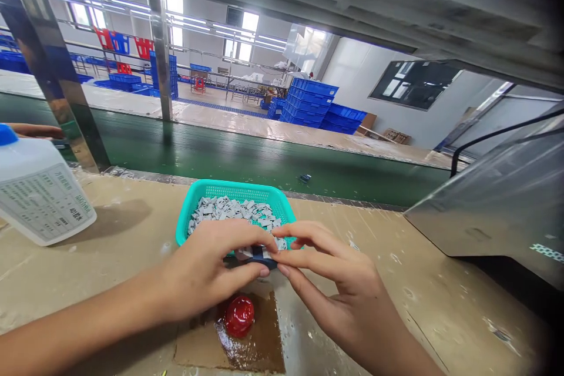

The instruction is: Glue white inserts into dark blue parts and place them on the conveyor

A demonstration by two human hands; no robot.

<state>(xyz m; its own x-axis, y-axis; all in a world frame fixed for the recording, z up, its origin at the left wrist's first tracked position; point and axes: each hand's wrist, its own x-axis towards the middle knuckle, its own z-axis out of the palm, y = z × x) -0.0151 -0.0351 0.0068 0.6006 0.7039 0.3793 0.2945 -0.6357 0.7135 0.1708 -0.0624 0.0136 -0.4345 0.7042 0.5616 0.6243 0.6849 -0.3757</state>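
The small blue-and-white part is what I'm watching: it sits pinched between the fingertips of both hands, just over the near rim of the basket. It's too small and too covered by fingers for me to read any marking on it. The left hand and right hand are close together, their fingertips meeting around the part from either side.

Just behind them is a teal plastic basket, resting on the bench and heaped with grey-white plastic pieces. Directly below the hands, a shiny red ball sits on a wet brown patch of the cardboard bench covering.

At the left of my view, a white plastic bottle with a blue cap is tilted, held up off the bench. Its pale label carries rows of tiny print I can't make out, though a larger line seems to begin with "401". Behind it, another person's fingers show at the frame edge.

Past the bench runs a green conveyor belt with a small dark item lying on it. A steel machine housing fills the right side. Farther off, blue crates stand stacked on the factory floor, and a dark board hangs on the far wall.
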